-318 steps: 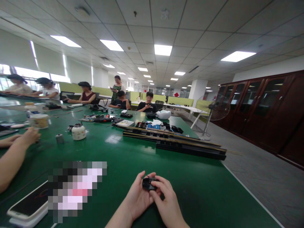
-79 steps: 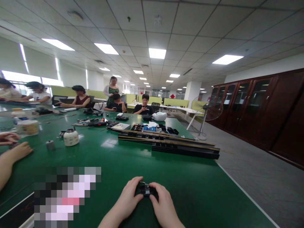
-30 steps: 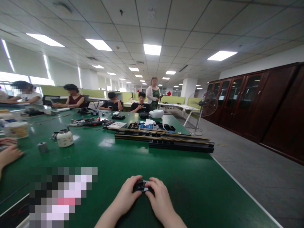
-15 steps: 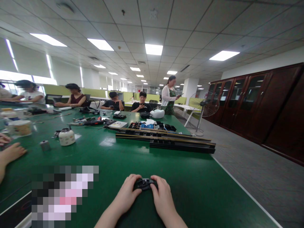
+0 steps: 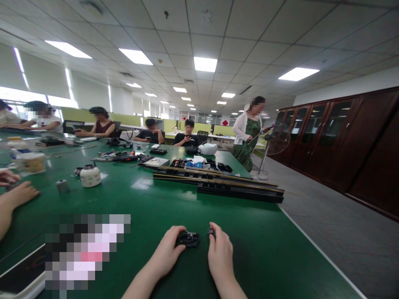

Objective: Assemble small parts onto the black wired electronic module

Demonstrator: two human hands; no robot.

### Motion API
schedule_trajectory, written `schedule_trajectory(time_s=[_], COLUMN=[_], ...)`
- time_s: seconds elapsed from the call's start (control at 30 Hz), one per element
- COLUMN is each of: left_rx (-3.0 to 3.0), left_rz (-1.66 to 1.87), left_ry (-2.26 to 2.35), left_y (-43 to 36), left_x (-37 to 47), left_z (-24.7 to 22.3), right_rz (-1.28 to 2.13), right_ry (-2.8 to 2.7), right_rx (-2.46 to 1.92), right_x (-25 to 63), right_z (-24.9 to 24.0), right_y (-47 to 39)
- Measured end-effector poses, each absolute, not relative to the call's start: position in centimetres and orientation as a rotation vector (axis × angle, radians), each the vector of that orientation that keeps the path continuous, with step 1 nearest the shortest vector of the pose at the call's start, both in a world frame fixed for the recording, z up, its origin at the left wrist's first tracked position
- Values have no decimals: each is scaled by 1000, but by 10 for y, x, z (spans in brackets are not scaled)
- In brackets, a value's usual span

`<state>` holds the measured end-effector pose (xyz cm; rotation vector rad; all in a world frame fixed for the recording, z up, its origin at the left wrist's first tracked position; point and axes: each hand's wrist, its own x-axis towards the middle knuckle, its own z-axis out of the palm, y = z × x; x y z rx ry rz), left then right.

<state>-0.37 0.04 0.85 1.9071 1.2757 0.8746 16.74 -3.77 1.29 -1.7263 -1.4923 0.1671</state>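
Note:
A small black device (image 5: 190, 239) with metallic-looking parts on top is held at its left end between the thumb and fingers of my left hand (image 5: 168, 250), low over the green table (image 5: 149, 216). To the right, apart from that device, my right hand (image 5: 220, 253) pinches a small dark piece (image 5: 210, 231) between thumb and fingertips. A gap of green tabletop shows between the device and the dark piece. What the small piece is cannot be made out.
Long black rails (image 5: 240, 192) with thin rods lie beyond my hands. A white jar (image 5: 90, 176), a grey cylinder (image 5: 62, 186) and tools (image 5: 124, 158) are farther left. Another person's hand (image 5: 23, 194) rests at the left edge. A person (image 5: 247, 133) stands beyond the table.
My right hand has moved right, away from the black device, with a small dark piece in its fingers. My left hand still holds the device. The standing person has moved right and closer.

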Motion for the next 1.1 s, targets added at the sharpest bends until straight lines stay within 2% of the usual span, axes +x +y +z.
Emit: schedule_trajectory(time_s=[0.63, 1.1], left_rx=[1881, 1879], left_rz=[861, 865], left_ry=[1283, 1248], left_y=[1, -1], left_x=[-6, -5], left_z=[9, 13], right_rz=[135, 74], right_ry=[-1353, -1641], right_rx=[-1758, -1608], right_x=[172, 161], right_z=[15, 13], right_y=[-37, -41])
